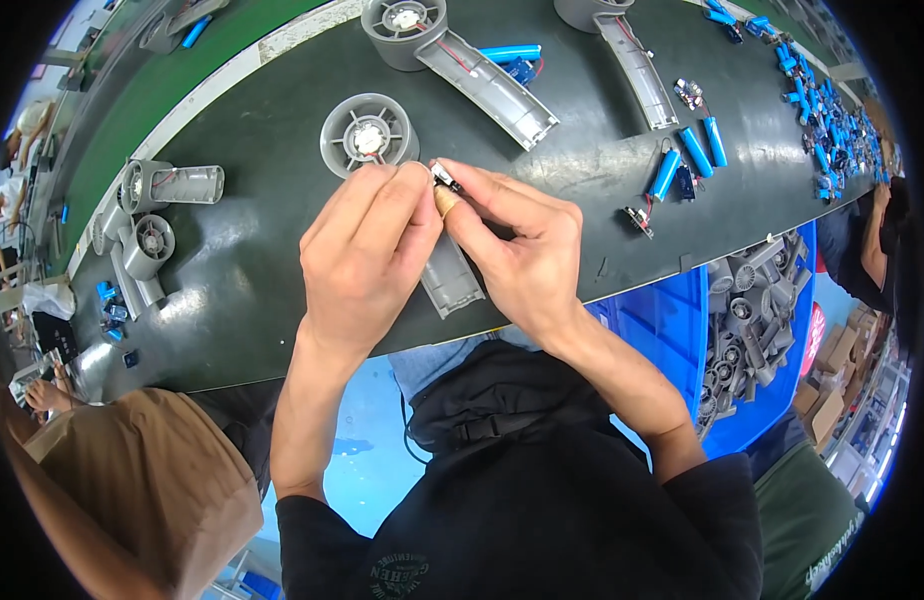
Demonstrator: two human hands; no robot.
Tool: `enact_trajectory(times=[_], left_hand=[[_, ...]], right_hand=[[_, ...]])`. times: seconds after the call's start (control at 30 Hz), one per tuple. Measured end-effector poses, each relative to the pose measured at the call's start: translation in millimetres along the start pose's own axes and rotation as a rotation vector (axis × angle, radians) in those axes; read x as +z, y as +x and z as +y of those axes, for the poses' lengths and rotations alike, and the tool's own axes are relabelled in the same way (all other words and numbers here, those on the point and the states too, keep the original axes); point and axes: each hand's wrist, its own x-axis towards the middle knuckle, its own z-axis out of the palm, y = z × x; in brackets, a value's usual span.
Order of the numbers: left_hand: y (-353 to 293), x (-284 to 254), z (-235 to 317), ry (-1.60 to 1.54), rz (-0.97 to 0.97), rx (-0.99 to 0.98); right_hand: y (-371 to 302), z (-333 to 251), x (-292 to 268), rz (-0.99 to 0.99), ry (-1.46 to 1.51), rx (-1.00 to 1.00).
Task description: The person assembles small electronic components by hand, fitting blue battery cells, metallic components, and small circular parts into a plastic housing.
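Over a grey plastic housing with a round fan ring, my two hands meet fingertip to fingertip. My right hand, with a tan wrap on its thumb, pinches a small black-and-white electronic part, likely a circuit board. My left hand is closed in a pinch right beside that part; what lies between its fingers is hidden. Below the hands the housing's open trough-shaped handle rests on the dark table, its upper part covered by my fingers.
Two more grey housings lie farther back. To the right are blue cylindrical batteries with wired boards, and a heap of batteries. A blue bin holds grey housings. Other housings lie left; co-workers sit on both sides.
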Motion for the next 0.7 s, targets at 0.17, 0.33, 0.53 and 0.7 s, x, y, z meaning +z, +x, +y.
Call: enact_trajectory(times=[0.17, 0.33, 0.53, 0.7], left_hand=[[1.4, -0.2, 1.0, -0.02, -0.001, -0.016], [2.7, -1.5, 1.1, -0.058, -0.009, -0.052], [3.7, -3.5, 1.8, -0.098, -0.009, -0.078], [5.8, -5.5, 4.6, -0.132, -0.032, -0.103]], right_hand=[[0.8, -0.6, 0.1, 0.002, 0.006, -0.008], [1.1, -1.3, -1.4, 0.007, -0.008, -0.017], [1.2, -1.2, -2.1, 0.0, -0.024, -0.045], [1.1, 1.1, -2.9, -0.001, -0.025, -0.09]])
